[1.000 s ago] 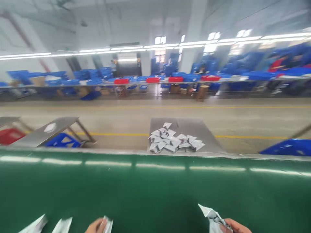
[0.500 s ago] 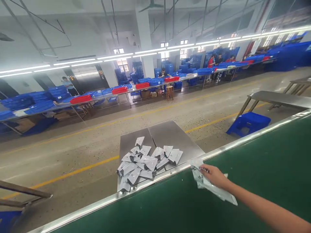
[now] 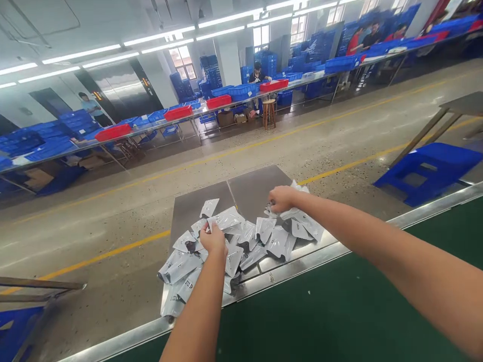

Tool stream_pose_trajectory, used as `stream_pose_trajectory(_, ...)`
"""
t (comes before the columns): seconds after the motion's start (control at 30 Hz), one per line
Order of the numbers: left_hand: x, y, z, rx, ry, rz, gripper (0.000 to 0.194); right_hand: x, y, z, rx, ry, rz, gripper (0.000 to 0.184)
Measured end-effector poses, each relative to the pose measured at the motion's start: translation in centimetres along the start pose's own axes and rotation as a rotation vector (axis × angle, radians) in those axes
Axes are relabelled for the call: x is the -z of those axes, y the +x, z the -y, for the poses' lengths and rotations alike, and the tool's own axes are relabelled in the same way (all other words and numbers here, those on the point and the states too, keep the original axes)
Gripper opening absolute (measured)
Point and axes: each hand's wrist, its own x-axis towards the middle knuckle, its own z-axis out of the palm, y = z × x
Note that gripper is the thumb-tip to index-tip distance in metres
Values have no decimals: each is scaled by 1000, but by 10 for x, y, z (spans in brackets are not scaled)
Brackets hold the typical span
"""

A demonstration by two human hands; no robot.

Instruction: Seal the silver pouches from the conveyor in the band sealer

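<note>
A heap of several silver-white foil pouches [image 3: 241, 251] lies on a two-panel steel table top [image 3: 256, 188], some with dark printing. My left hand [image 3: 213, 239] presses into the middle of the heap, its fingers pinched on a foil pouch [image 3: 226, 218]. My right hand [image 3: 283, 199] is at the far edge of the heap, closed on another foil pouch [image 3: 298, 217]. The hands and forearms hide part of the heap.
A green conveyor belt [image 3: 339, 311] with a steel edge [image 3: 264, 284] runs in front of me. A blue plastic stool [image 3: 426, 171] stands to the right. Beyond the yellow-lined floor, people sit at long benches stacked with blue crates and red trays.
My view has swung down and left toward the table. My right hand has moved off the belt onto the heap, and my left hand has come into view on the pouches.
</note>
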Motion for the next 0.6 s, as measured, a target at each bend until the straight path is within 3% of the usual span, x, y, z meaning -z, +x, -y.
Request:
stream_pose_trajectory(0.13,-5,8,40,140,20,-98,67,-19,47,53,183,-55,2,29)
stream_pose_trajectory(0.27,9,2,53,254,-13,-65,63,-49,68,89,305,-52,-36,35)
stream_pose_trajectory(0.43,38,-15,23,334,-50,23,55,-61,69,98,426,-10,-84,45)
stream_pose_trajectory(0.6,83,-48,-15,278,-105,165,47,-58,41,101,375,176,-247,62)
